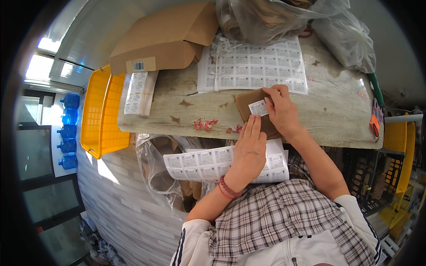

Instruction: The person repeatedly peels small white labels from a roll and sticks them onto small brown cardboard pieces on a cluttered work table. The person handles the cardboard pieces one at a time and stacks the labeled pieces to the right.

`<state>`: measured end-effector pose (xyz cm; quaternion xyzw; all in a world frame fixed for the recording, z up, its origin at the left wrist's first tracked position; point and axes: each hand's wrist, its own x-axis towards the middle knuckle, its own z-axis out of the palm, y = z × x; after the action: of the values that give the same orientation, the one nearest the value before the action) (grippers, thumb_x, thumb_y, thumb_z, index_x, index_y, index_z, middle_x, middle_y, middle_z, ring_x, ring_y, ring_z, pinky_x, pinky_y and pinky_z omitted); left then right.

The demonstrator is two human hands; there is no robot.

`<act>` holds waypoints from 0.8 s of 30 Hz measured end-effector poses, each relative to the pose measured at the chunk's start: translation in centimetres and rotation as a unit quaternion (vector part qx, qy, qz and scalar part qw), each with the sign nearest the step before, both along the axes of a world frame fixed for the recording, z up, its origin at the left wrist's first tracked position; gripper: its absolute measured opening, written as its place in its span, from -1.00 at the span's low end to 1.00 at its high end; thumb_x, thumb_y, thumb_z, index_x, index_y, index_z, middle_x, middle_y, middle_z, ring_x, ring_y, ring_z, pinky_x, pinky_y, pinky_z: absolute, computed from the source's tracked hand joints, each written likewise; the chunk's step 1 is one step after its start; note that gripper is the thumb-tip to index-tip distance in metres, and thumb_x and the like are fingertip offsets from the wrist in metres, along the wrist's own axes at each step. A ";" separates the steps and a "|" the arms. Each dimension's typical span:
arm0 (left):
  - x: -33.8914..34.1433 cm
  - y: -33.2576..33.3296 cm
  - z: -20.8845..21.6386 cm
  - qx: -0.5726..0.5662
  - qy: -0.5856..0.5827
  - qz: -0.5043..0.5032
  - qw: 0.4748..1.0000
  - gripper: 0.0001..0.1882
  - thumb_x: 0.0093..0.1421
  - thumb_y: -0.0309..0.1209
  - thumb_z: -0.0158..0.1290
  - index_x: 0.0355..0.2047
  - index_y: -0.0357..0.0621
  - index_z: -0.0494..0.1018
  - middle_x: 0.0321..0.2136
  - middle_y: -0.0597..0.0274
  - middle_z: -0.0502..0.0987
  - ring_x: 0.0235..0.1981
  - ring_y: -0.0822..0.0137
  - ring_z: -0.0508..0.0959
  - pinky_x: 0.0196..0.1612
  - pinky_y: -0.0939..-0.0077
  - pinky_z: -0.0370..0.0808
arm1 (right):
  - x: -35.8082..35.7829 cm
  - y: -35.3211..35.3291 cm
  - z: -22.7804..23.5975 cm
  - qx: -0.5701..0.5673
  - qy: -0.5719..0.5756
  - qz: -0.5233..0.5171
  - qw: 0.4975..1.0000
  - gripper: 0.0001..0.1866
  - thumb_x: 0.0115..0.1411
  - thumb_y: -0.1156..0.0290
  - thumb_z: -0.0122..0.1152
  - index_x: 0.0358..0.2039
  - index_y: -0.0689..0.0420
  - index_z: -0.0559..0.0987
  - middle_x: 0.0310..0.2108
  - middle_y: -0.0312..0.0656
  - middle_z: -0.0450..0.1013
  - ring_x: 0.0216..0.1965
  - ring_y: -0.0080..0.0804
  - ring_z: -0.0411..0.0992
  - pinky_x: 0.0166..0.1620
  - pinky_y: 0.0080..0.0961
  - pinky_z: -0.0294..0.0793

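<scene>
A flat brown packet (245, 102) with a textured surface lies at the table's front edge. On it sits a small white printed label (258, 107). My left hand (249, 148) rests its outstretched fingertips on the label's lower edge, fingers side by side. My right hand (283, 111) bends its fingers over the label's right side and appears to pinch it there; the thumb is partly hidden. Below the table edge, a sheet of printed labels (195, 165) lies across my lap, under my left hand and wrist.
More label sheets (279, 66) lie on the wood-patterned table (177, 126), beneath clear plastic bags (262, 26). A cardboard box (164, 33) and a stack of printed slips (137, 95) are at left. Yellow crate (95, 119) stands beyond; black crate (355, 177) and orange-handled tool (376, 119) are at right.
</scene>
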<state>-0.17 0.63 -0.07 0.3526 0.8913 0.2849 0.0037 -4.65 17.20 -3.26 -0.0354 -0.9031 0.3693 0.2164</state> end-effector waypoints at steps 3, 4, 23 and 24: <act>0.1 0.0 -0.1 0.004 0.006 0.002 1.000 -0.86 0.10 -0.64 -0.05 -0.32 -0.48 0.41 0.24 -0.44 0.27 0.33 -0.28 0.23 0.38 -0.07 0.19 | 0.3 0.3 -0.6 0.061 0.047 -0.004 0.997 -0.72 0.18 0.48 0.32 -0.06 0.06 0.64 -0.12 -0.19 0.50 -0.22 -0.14 0.54 -0.23 -0.30 0.55; 0.1 0.0 -0.3 0.008 0.008 0.003 1.000 -0.87 0.09 -0.65 -0.05 -0.33 -0.47 0.40 0.24 -0.43 0.27 0.34 -0.28 0.23 0.38 -0.07 0.19 | -0.1 0.4 -0.6 0.081 0.079 -0.007 0.994 -0.72 0.17 0.48 0.34 -0.07 0.06 0.65 -0.13 -0.19 0.51 -0.23 -0.16 0.54 -0.23 -0.31 0.55; 0.8 -0.4 1.4 0.039 -0.023 0.057 0.997 -0.93 0.21 -0.51 0.07 -0.39 -0.25 0.46 -0.16 -0.01 0.52 0.00 -0.07 0.49 0.05 0.13 0.42 | 4.2 12.5 3.5 0.097 -0.051 -0.234 0.966 -0.84 0.34 0.42 0.17 -0.08 0.04 0.54 -0.25 -0.05 0.60 -0.25 -0.05 0.58 -0.18 -0.18 0.54; 0.8 -0.2 1.9 0.027 -0.042 0.066 0.997 -0.93 0.21 -0.51 0.08 -0.40 -0.25 0.47 -0.24 0.03 0.53 -0.09 -0.04 0.53 -0.02 0.15 0.44 | 4.7 12.6 3.3 0.180 0.005 -0.239 0.954 -0.81 0.33 0.42 0.18 -0.05 0.02 0.55 -0.18 -0.09 0.59 -0.20 -0.08 0.57 -0.13 -0.20 0.53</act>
<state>0.62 0.41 1.80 0.2810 0.9036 0.3230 0.0134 0.08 29.78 0.07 -0.2088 -0.9184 0.1385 0.3061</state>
